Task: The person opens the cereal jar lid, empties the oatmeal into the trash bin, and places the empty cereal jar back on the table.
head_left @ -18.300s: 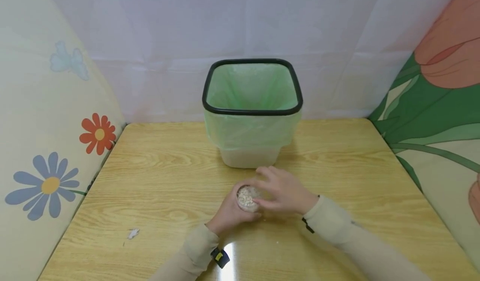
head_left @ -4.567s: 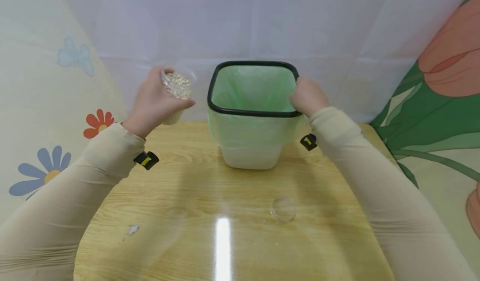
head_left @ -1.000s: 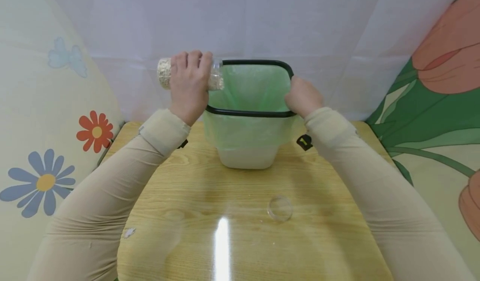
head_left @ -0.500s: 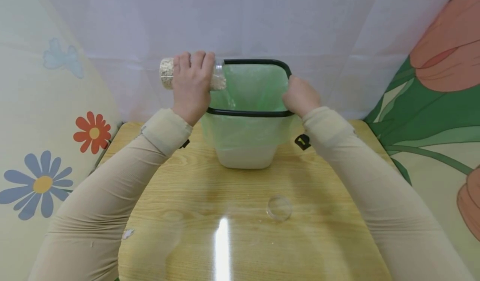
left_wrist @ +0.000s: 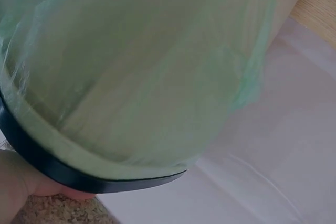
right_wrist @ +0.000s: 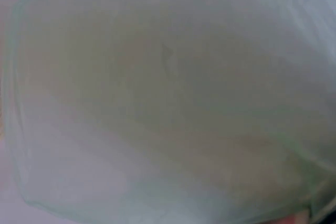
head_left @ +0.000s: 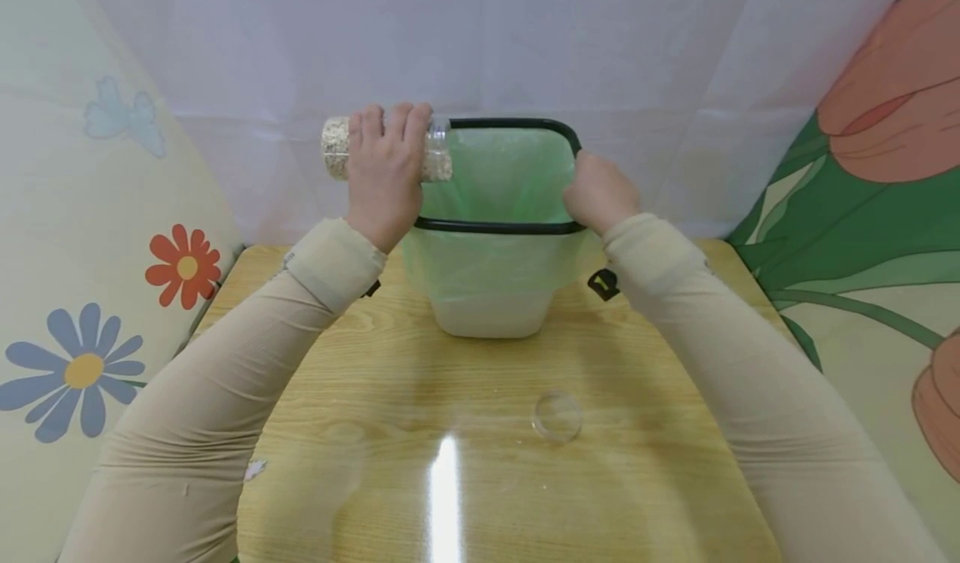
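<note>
My left hand (head_left: 386, 171) grips a clear jar (head_left: 336, 148) of pale, oat-like flakes from above. The jar lies tipped on its side, its mouth over the left rim of a bin (head_left: 495, 317). In the left wrist view, flakes (left_wrist: 63, 211) show below the black rim (left_wrist: 79, 179). My right hand (head_left: 602, 192) is curled round the bin's right rim. A light green bag (head_left: 495, 263) lines the bin and folds down outside; it fills most of both wrist views. The bin's bottom inside is hidden.
A round clear lid (head_left: 557, 417) lies on the wooden table (head_left: 420, 396) in front of the bin. A white cloth (head_left: 600, 37) hangs behind. Flower-painted panels (head_left: 45, 238) stand at both sides. A small white patch (head_left: 255, 469) marks the tabletop at left.
Earlier my right hand was at the jar's mouth near the table front; later the lid lay on the table. The jar has gone from more upright, left of the bin, to lying sideways over its rim.
</note>
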Demonstrator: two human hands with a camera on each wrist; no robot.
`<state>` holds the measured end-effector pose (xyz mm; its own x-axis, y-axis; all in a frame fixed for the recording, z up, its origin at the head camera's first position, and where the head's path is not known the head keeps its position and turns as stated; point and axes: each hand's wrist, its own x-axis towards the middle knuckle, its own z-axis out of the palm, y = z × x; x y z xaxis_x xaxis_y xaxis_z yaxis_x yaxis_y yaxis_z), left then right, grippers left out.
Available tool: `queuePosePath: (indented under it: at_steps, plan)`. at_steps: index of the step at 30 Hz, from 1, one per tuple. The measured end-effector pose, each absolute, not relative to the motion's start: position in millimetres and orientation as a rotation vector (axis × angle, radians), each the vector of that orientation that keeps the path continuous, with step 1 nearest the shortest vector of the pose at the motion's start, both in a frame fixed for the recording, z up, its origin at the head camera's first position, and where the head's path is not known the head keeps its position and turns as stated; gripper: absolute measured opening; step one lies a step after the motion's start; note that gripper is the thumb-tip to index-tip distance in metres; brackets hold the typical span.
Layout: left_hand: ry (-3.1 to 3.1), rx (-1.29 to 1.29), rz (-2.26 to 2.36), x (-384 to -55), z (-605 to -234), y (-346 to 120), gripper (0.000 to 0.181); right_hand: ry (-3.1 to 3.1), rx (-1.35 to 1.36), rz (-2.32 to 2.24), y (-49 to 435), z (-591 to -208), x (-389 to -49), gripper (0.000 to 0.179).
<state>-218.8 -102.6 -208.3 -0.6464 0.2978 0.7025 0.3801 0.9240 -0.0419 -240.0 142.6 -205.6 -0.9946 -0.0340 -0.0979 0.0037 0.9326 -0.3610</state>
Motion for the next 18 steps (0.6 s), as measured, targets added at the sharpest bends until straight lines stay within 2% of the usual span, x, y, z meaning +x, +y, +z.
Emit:
queuePosePath:
  at_steps: [18]
  plan:
    - [-2.178, -0.534, -0.103, -218.5, -211.9, -101.1, 0.055, 2.995, -0.016, -0.559, 141.4, -207.3, -241.5, 0.064]
